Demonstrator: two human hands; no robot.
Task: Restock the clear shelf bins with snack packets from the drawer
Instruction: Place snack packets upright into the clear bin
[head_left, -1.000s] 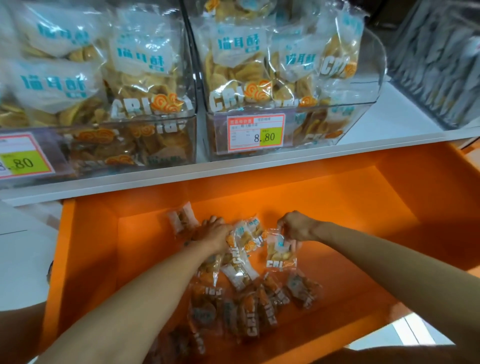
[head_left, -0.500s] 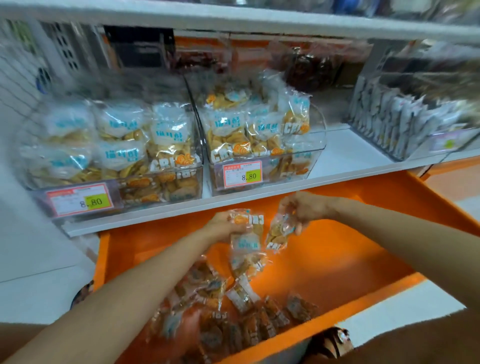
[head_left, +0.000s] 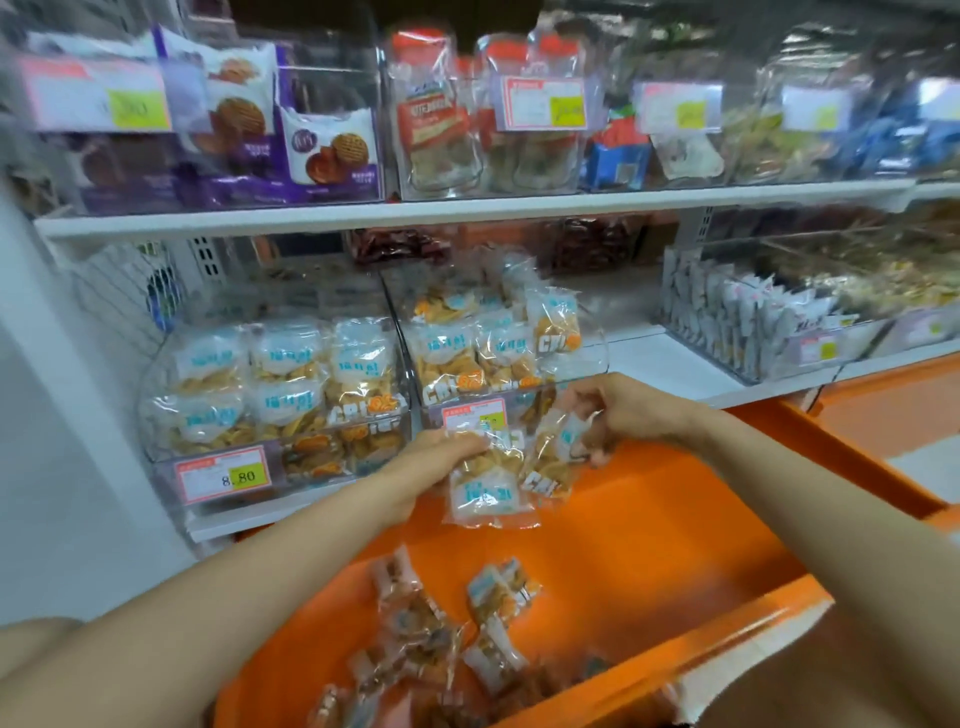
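**Holding packets above the drawer**

Pinching the top of a snack packet with the left hand, fingers curled tight; hanging with long axis upright, blue label low. Pinching a second packet with the right hand, tilted, beside the first. Both above the orange drawer, before the right of two clear bins. Loose packets in the drawer, too blurred to count.

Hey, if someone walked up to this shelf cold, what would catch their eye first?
The bright orange drawer stands open below, with loose snack packets scattered at its near end. Above it the left hand grips a white-labelled snack packet and the right hand pinches a second snack packet, both in front of the right clear bin, heaped with similar packets.
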